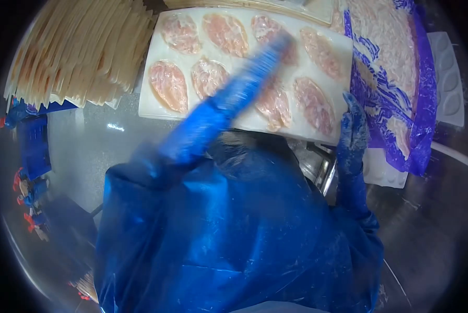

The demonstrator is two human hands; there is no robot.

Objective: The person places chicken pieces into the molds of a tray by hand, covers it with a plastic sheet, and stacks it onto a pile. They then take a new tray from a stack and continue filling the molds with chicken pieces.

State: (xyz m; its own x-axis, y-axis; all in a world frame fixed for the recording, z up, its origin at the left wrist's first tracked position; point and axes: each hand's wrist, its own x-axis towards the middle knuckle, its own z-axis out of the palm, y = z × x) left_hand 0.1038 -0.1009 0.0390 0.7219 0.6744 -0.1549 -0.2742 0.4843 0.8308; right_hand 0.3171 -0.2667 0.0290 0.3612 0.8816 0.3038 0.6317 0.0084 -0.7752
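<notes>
A white moulded tray (244, 125) lies in front of me, several oval hollows in it filled with pale pink raw meat (168, 86). My left hand (280, 47), in a blue glove, reaches across the tray over a meat portion near the upper middle. Motion smears its fingers, so their grip does not show. At the tray's right edge is my right hand (353, 122), blue-gloved and speckled with meat residue. Its fingers point away from me and grip the rim. Part of the upper middle row is hidden beneath my left hand and sleeve.
To the left rises a tall stack of pale trays (82, 52). On the right, a heap of pale raw meat (390, 52) sits on purple-blue film (426, 104). Beyond it is another white tray with oval hollows (445, 78). Small distant figures of people (27, 190) appear far left.
</notes>
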